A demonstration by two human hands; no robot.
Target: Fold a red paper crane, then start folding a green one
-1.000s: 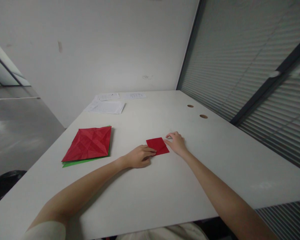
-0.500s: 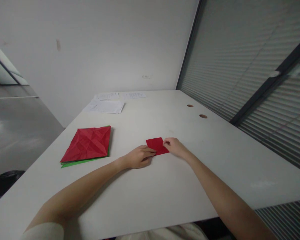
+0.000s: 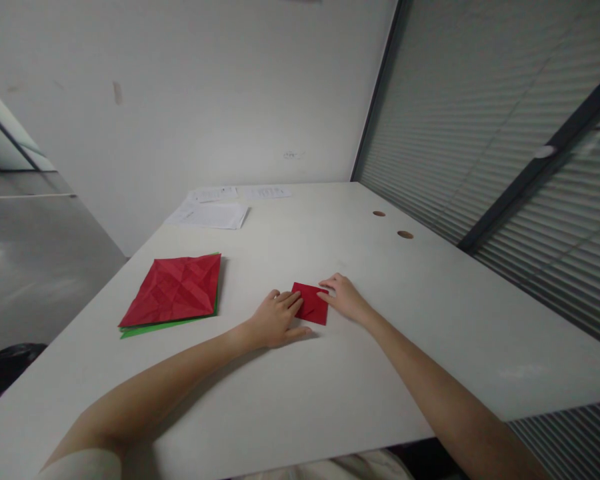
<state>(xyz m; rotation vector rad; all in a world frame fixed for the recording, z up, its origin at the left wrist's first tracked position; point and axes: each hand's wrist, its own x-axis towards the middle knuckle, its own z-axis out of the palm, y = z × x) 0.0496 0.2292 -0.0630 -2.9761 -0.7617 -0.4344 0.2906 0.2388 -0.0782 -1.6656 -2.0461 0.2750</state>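
A small folded square of red paper [image 3: 312, 308] lies flat on the white table between my hands. My left hand [image 3: 275, 319] rests at its left side, fingertips pressed on the paper and thumb stretched out along the table below it. At the paper's upper right corner is my right hand [image 3: 344, 297], its thumb and fingers apart, the thumb tip touching the edge. To the left lies a stack of creased paper sheets, a red sheet [image 3: 175, 288] on top and a green sheet [image 3: 145, 329] showing beneath.
Printed white papers [image 3: 213, 215] lie at the table's far left. Two round holes, one of them a cable hole [image 3: 405, 235], are cut near the right edge beside the window blinds [image 3: 430, 160]. A black bag [image 3: 7, 373] stands on the floor at left.
The small red paper has turned clockwise on the table and looks more compact. My right hand's fingers have spread from a pinch on its edge. My left thumb has stretched out.
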